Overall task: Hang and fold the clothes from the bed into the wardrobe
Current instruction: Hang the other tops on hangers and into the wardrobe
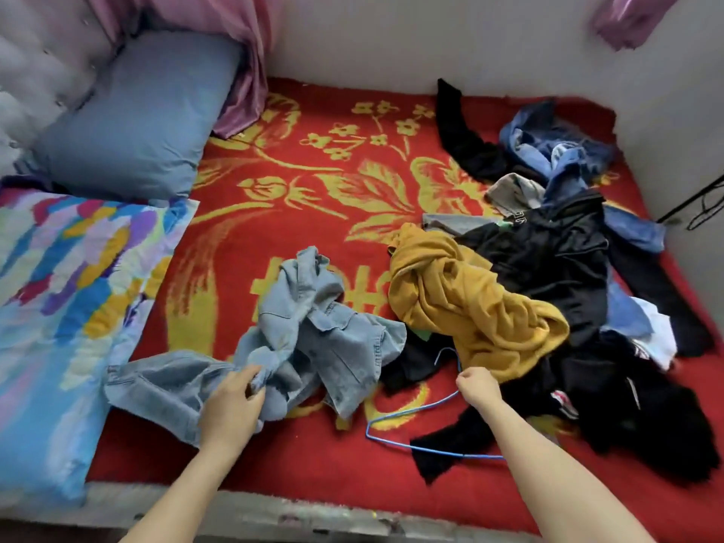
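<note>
Denim shirt [313, 331] bunched in left hand [235, 401] fingers; right hand [476, 386] fingers pinching blue hanger [411, 429] on bed [274, 229].

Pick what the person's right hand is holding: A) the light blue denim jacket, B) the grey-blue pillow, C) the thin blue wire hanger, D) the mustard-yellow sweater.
C: the right hand pinches the thin blue wire hanger near its hook, while the left hand grips the light blue denim jacket.
</note>
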A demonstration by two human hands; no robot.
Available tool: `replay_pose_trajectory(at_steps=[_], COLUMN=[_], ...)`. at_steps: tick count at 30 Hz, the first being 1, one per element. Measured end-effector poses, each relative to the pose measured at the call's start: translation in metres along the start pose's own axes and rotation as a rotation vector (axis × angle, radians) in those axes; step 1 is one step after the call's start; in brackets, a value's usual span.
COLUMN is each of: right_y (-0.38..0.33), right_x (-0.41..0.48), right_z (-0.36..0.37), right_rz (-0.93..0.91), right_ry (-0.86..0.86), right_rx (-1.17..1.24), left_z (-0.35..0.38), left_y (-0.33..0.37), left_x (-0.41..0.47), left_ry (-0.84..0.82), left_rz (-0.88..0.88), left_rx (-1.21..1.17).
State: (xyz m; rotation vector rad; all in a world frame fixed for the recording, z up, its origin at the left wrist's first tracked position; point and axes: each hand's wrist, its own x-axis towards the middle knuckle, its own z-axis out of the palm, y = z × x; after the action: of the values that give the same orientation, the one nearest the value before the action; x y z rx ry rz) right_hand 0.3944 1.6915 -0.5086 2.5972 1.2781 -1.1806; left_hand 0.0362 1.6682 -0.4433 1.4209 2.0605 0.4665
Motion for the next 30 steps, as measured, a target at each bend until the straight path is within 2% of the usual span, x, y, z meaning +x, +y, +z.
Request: replay_pose_trajectory(at_steps=[4,10,14,21,22,24,26,28,30], right_y=[0.063,0.095,0.092,0.095,0.096,0.099,0.100,0.093,0.076], right_x=[0.030,0.066,0.086,0.091,0.087,0.078,0.072,0.067,0.060], right_z=[0.033,0.061,0.077,0.094,0.096,0.106,0.111,0.107,0.092], right_rz=[0.117,-0.001,-0.061,-0.007,-0.019,-0.034,-0.046,-0.054,-0.133], right_ry=[-0.014,-0.129,-0.073,0.013,-0.019,-0.202,-0.360,-0.406,-0.393], right_rx=[0.005,-0.108,-0.272,-0.457,-0.492,-0.525,-0.436,-0.148,-0.015], left_z=[0.043,0.073,0.078,0.081,0.082,0.084,0.081,0.077,0.066], left_y=[-0.013,-0.025,-0.030,-0.030,-0.031,-0.033,-0.034,-0.041,-0.044], left_x=[-0.012,-0.032,-0.038,-0.034,-0.034,-0.035,-0.034,-0.030,-0.029], left_ry=[0.054,0.168,0.196,0.243,0.249,0.262,0.282,0.293,0.293], left_rz=[-0.086,-0.279,-0.337,-0.308,-0.307,-0.300,-0.308,-0.396,-0.516], left_rx=[-0.047,-0.085,-0.101,-0.129,-0.126,-0.129,-0.129,-0.145,-0.199])
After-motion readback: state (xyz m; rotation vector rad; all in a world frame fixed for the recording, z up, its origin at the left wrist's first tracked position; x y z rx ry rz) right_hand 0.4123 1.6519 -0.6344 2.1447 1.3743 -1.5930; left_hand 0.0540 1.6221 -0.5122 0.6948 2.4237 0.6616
